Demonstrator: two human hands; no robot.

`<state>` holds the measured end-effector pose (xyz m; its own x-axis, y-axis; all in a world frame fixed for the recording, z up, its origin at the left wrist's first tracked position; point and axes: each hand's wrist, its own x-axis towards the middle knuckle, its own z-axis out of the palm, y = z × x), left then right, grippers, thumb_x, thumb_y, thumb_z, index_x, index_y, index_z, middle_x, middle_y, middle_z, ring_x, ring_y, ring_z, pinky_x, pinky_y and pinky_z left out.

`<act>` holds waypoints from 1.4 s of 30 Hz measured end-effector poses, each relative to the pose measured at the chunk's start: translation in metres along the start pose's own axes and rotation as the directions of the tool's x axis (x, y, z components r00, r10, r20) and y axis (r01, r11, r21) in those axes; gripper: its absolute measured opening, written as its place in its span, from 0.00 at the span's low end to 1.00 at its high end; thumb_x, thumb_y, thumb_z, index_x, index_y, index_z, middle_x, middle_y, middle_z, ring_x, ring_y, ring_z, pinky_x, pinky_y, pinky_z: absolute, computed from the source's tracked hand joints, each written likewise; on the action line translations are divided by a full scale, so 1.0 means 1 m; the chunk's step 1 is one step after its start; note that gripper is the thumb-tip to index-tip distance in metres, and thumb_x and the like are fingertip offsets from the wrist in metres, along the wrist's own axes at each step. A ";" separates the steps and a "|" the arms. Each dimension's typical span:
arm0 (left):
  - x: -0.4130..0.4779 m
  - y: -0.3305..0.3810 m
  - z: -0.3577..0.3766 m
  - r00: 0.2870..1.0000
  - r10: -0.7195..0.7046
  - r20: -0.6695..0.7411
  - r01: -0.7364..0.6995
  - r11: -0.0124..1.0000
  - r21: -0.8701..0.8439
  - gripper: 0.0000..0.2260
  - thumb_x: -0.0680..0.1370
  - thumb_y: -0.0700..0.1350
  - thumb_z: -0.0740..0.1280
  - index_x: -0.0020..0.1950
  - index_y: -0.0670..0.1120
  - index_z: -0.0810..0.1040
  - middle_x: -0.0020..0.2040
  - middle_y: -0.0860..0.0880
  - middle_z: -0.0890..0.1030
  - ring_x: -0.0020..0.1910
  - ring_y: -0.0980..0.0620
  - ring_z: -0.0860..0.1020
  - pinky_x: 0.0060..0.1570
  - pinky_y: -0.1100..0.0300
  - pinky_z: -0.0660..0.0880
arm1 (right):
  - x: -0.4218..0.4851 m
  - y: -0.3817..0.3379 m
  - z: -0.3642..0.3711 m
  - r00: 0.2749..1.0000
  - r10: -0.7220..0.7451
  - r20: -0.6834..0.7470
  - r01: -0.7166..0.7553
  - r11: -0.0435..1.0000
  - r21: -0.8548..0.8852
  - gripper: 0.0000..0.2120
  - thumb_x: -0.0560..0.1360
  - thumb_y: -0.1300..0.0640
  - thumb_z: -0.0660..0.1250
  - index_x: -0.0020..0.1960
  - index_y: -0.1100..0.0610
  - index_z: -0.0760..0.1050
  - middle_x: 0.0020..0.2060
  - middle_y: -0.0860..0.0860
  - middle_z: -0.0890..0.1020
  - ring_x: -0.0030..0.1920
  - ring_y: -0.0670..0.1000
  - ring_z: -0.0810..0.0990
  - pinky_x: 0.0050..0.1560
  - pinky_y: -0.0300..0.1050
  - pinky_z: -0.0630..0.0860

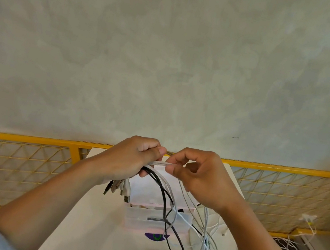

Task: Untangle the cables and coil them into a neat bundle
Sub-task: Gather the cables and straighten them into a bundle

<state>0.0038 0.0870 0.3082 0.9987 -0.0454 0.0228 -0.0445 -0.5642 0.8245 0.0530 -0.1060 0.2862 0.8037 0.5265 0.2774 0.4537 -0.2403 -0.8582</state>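
One white worktop [89, 221] lies below both hands, and one translucent box [137, 218] stands on it beneath them. The left hand [129, 160] is curled round a bunch of cables [158, 163]: one black cable [165, 203] and several white ones, too tangled to count. The right hand [200, 181], just beside it, pinches the white strands between thumb and forefinger. Plugs [121, 187] dangle under the left hand.

Workshop-like room: bare concrete wall [170, 60], yellow mesh barrier [12, 156], white worktable [93, 233].
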 end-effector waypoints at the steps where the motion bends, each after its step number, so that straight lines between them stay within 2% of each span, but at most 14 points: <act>1: 0.000 0.000 0.000 1.000 0.007 0.004 -0.007 1.000 -0.003 0.18 0.84 0.54 0.60 0.34 0.53 0.74 0.26 0.52 0.73 0.25 0.55 0.64 0.26 0.63 0.61 | 0.001 0.001 0.001 1.000 -0.004 -0.021 0.004 1.000 -0.015 0.05 0.74 0.58 0.75 0.41 0.49 0.84 0.31 0.48 0.81 0.27 0.48 0.71 0.31 0.39 0.69; 4: 0.000 0.001 0.000 1.000 0.028 0.009 -0.027 1.000 -0.015 0.17 0.82 0.56 0.62 0.35 0.53 0.75 0.27 0.52 0.72 0.26 0.55 0.65 0.26 0.64 0.61 | 0.003 0.001 0.002 0.999 0.017 -0.040 -0.017 1.000 -0.006 0.07 0.75 0.57 0.75 0.38 0.51 0.83 0.30 0.51 0.82 0.27 0.46 0.74 0.33 0.43 0.73; 7: 0.001 0.000 0.000 0.999 0.049 0.012 -0.048 0.999 -0.025 0.13 0.79 0.56 0.67 0.43 0.48 0.79 0.27 0.55 0.70 0.28 0.56 0.69 0.32 0.62 0.65 | 0.004 -0.002 0.003 0.997 0.070 -0.017 -0.070 0.997 0.015 0.08 0.76 0.54 0.74 0.39 0.54 0.82 0.29 0.51 0.83 0.25 0.42 0.74 0.33 0.40 0.71; 12: 0.001 -0.006 -0.005 0.998 0.058 -0.003 -0.058 0.997 -0.047 0.09 0.78 0.53 0.70 0.43 0.49 0.80 0.29 0.53 0.73 0.27 0.58 0.70 0.38 0.57 0.69 | 0.004 0.000 0.002 0.988 0.133 -0.079 -0.132 0.991 0.016 0.14 0.73 0.47 0.76 0.38 0.57 0.82 0.31 0.54 0.83 0.24 0.47 0.73 0.28 0.37 0.71; 15: 0.001 -0.009 -0.006 0.999 0.042 0.000 -0.042 0.999 -0.028 0.09 0.78 0.54 0.70 0.43 0.50 0.80 0.29 0.54 0.72 0.29 0.57 0.71 0.41 0.54 0.70 | 0.005 0.005 -0.001 0.985 0.152 -0.079 -0.152 0.988 0.012 0.10 0.74 0.52 0.76 0.38 0.56 0.83 0.29 0.51 0.82 0.25 0.48 0.74 0.28 0.36 0.72; 18: 0.001 -0.009 -0.005 1.000 0.014 0.011 -0.014 1.000 0.013 0.10 0.78 0.54 0.70 0.43 0.49 0.82 0.29 0.54 0.72 0.30 0.57 0.73 0.38 0.57 0.66 | 0.007 0.008 -0.002 0.990 0.125 -0.070 -0.129 0.990 -0.062 0.08 0.77 0.57 0.72 0.40 0.53 0.84 0.29 0.47 0.83 0.26 0.47 0.75 0.30 0.34 0.71; 21: 0.000 -0.008 -0.007 1.000 -0.001 0.020 0.000 0.999 0.054 0.09 0.78 0.55 0.69 0.44 0.51 0.84 0.29 0.54 0.71 0.30 0.57 0.72 0.37 0.58 0.65 | 0.007 0.010 -0.002 0.988 0.115 -0.100 -0.126 0.986 -0.106 0.08 0.77 0.56 0.72 0.40 0.52 0.84 0.31 0.49 0.84 0.26 0.43 0.74 0.31 0.35 0.70; 24: 0.000 -0.008 -0.012 1.000 -0.008 0.021 0.007 0.998 0.064 0.09 0.78 0.55 0.70 0.44 0.53 0.85 0.29 0.53 0.70 0.29 0.57 0.72 0.38 0.58 0.66 | 0.008 0.015 -0.004 0.967 0.144 -0.210 -0.170 0.979 -0.111 0.19 0.71 0.44 0.77 0.34 0.59 0.80 0.26 0.53 0.78 0.25 0.45 0.69 0.30 0.37 0.68; 27: 0.001 -0.008 -0.013 0.999 -0.028 0.044 0.024 0.996 0.082 0.09 0.76 0.57 0.71 0.43 0.54 0.86 0.29 0.51 0.70 0.31 0.52 0.70 0.36 0.59 0.65 | 0.007 0.018 -0.004 0.959 0.162 -0.231 -0.196 0.972 -0.133 0.27 0.70 0.41 0.77 0.35 0.66 0.77 0.22 0.46 0.69 0.25 0.46 0.63 0.28 0.36 0.64; 30: 0.002 -0.007 -0.009 0.999 -0.045 0.029 0.042 0.995 0.096 0.11 0.77 0.56 0.70 0.41 0.51 0.85 0.27 0.53 0.69 0.28 0.54 0.68 0.32 0.62 0.64 | 0.008 0.020 -0.004 0.965 0.172 -0.196 -0.198 0.973 -0.121 0.21 0.74 0.47 0.75 0.36 0.65 0.80 0.18 0.41 0.71 0.22 0.44 0.65 0.26 0.32 0.62; 33: 0.002 -0.006 -0.007 0.998 -0.043 -0.055 0.048 0.993 0.106 0.13 0.78 0.55 0.69 0.38 0.49 0.83 0.25 0.54 0.67 0.26 0.55 0.66 0.29 0.64 0.63 | 0.010 0.023 -0.007 0.972 0.187 -0.144 -0.209 0.966 -0.150 0.12 0.80 0.55 0.69 0.40 0.58 0.84 0.25 0.35 0.79 0.23 0.40 0.72 0.27 0.30 0.67; 37: 0.002 -0.007 -0.009 0.993 -0.028 -0.115 0.035 0.997 0.063 0.13 0.78 0.54 0.70 0.38 0.48 0.83 0.29 0.47 0.66 0.28 0.51 0.65 0.32 0.60 0.62 | 0.010 0.027 -0.011 0.974 0.208 -0.089 -0.221 0.959 -0.175 0.07 0.82 0.59 0.65 0.49 0.52 0.80 0.36 0.46 0.86 0.30 0.49 0.82 0.30 0.37 0.75; 40: 0.001 -0.007 -0.010 0.994 -0.018 -0.110 0.023 0.999 0.038 0.13 0.78 0.54 0.70 0.38 0.47 0.83 0.30 0.47 0.66 0.27 0.52 0.64 0.30 0.61 0.62 | 0.010 0.030 -0.011 0.971 0.206 -0.123 -0.228 0.952 -0.206 0.07 0.82 0.56 0.64 0.46 0.54 0.77 0.38 0.50 0.86 0.33 0.53 0.83 0.28 0.37 0.74; 42: 0.002 -0.006 -0.012 0.994 -0.013 -0.112 0.016 0.999 0.031 0.13 0.78 0.54 0.70 0.38 0.47 0.83 0.30 0.47 0.65 0.27 0.52 0.64 0.29 0.62 0.62 | 0.009 0.035 -0.011 0.983 0.112 -0.148 -0.157 0.930 -0.333 0.11 0.82 0.51 0.65 0.42 0.54 0.78 0.36 0.47 0.84 0.35 0.50 0.81 0.34 0.39 0.76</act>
<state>0.0062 0.1000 0.3095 0.9957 0.0542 0.0756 -0.0291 -0.5898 0.8070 0.0800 -0.1181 0.2636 0.8977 0.3693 0.2404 0.4244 -0.5776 -0.6974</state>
